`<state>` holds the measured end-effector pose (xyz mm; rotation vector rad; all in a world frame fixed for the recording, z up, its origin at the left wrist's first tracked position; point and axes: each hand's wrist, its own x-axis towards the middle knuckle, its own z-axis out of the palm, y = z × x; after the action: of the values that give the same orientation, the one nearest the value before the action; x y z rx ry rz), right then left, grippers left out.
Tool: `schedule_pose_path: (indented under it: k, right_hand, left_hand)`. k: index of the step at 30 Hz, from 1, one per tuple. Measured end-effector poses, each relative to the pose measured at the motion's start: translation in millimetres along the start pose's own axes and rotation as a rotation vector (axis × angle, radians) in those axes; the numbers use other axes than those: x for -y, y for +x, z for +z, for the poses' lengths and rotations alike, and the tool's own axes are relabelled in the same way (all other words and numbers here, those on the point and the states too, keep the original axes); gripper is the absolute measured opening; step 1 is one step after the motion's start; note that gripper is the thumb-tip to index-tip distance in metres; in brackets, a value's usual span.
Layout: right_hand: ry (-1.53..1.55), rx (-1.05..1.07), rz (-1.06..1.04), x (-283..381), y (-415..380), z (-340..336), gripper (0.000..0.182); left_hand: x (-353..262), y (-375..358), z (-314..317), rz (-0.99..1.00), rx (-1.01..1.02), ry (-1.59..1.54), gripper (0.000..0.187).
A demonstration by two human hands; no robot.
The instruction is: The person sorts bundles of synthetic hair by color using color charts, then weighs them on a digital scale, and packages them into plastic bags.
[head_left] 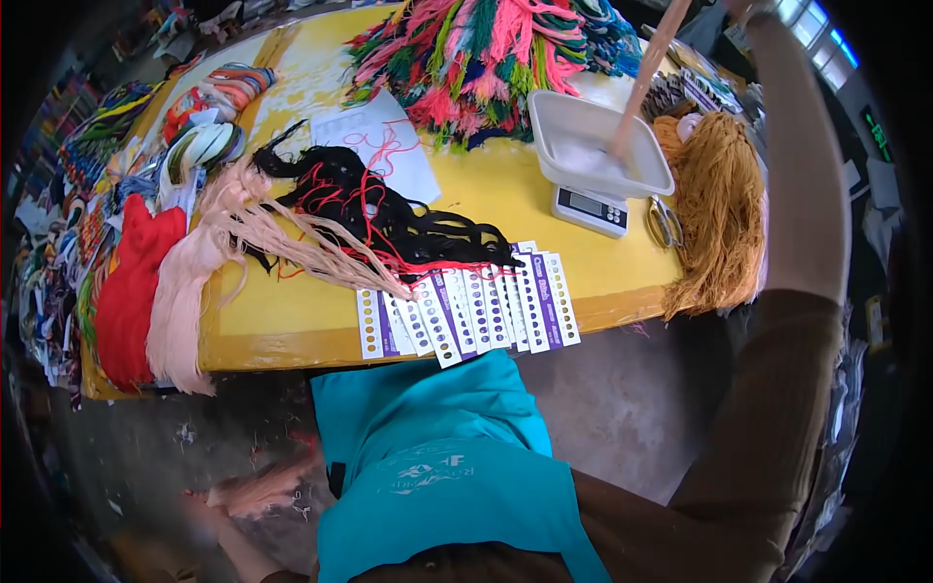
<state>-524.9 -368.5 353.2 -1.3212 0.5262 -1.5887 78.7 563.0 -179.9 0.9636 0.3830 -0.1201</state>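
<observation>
At the lower left, beside the table, my left hand [201, 509] is closed on a bundle of peach thread [267, 489]; motion blurs it. My right arm is raised high on the right, and my right hand [750, 8] is at the top edge, partly cut off. From it a long peach skein [653, 70] hangs down into a white plastic tub [604, 183]. The tub rests on a small digital scale [589, 210]. Scissors [665, 223] lie to the right of the scale.
Several punched white-and-purple cards [469, 311] lie at the front edge of the yellow table [292, 347]. Black thread [335, 185] and peach skeins [292, 233] are behind them. Red hanks [136, 291] hang at left, golden-brown thread [719, 214] at right, a multicoloured heap [476, 68] behind.
</observation>
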Motion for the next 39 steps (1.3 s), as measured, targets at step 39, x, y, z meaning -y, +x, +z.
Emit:
schedule_pose_path:
  k: [39]
  right_hand:
    - [-1.686, 0.172, -0.465, -161.4, -367.9, -121.2, 0.032]
  left_hand:
    - [109.1, -231.2, 309.5, -0.649, 1.184, -0.215, 0.06]
